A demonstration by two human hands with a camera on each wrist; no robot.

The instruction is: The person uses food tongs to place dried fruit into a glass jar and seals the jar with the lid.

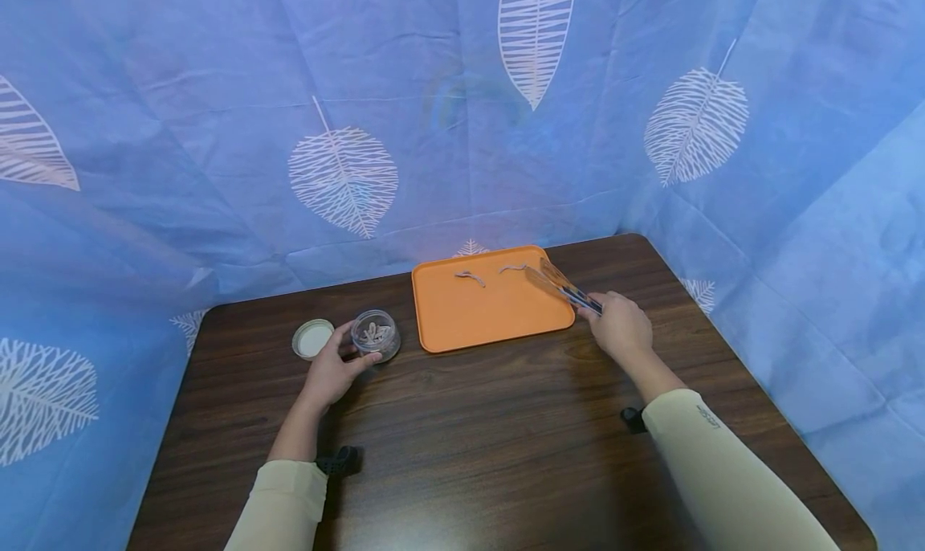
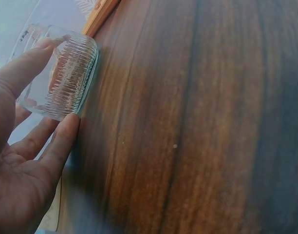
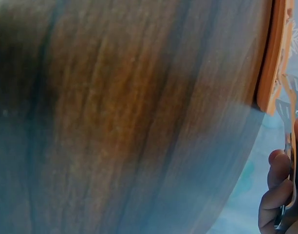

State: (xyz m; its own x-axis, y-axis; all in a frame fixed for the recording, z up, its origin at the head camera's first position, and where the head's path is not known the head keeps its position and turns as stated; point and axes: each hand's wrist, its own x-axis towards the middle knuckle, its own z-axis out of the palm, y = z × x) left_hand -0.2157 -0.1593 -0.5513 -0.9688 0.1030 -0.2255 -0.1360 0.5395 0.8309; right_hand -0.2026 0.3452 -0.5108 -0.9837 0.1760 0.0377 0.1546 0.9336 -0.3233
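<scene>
My left hand [image 1: 335, 376] holds a clear jar [image 1: 389, 347] by its sides, thumb on one side and fingers on the other. The left wrist view shows the jar's ribbed lower wall [image 2: 71, 78]. Inside lie several small pale brown pieces [image 1: 373, 332]; its mouth is uncovered. My right hand [image 1: 621, 324] grips metal tongs [image 1: 576, 295] with slotted heads, spread apart over the right part of an orange tray [image 1: 484, 322]. One thin, curved greyish strip [image 1: 513, 267] lies close to the tong tips. Another such strip [image 1: 471, 277] lies further left on the tray.
A round lid [image 1: 313, 339], pale inside, lies on the dark wooden table [image 1: 462, 446] left of the jar, beside the left fingers. Blue cloth [image 1: 238, 173] with white leaf prints hangs behind the table and along its sides.
</scene>
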